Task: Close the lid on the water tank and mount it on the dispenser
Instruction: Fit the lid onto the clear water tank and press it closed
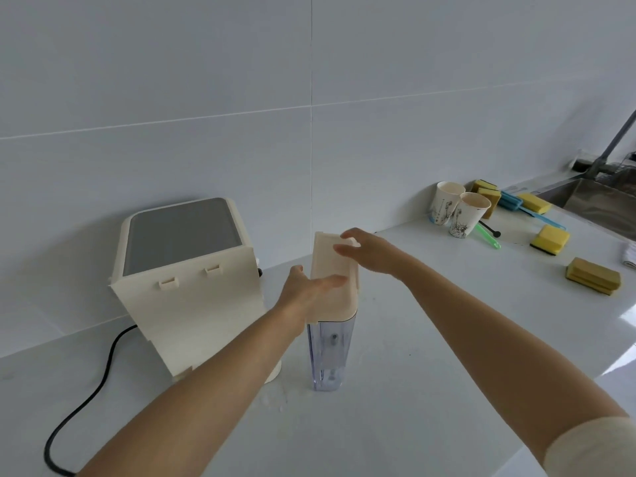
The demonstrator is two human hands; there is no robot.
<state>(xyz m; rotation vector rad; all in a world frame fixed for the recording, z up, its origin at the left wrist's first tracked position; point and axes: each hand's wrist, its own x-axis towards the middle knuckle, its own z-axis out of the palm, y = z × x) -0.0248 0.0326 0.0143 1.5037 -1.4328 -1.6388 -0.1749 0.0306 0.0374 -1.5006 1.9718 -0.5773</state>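
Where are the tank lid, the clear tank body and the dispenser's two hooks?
Lid [332, 266]: head view, on its cream top face between the hands.
Tank [330, 352]: head view, on the clear wall below the lid.
Hooks [167, 283]: head view, on the left of the two tabs on the dispenser's cream panel.

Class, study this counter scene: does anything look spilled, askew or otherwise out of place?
Yes. Small water droplets lie spilled on the counter between the dispenser and the water tank. The tank's lid also sits tilted, not flat.

counter [430, 373]: white; on it: dispenser [192, 304]; water tank [328, 352]; cups [459, 213]; sponges [550, 239]; cord [86, 401]
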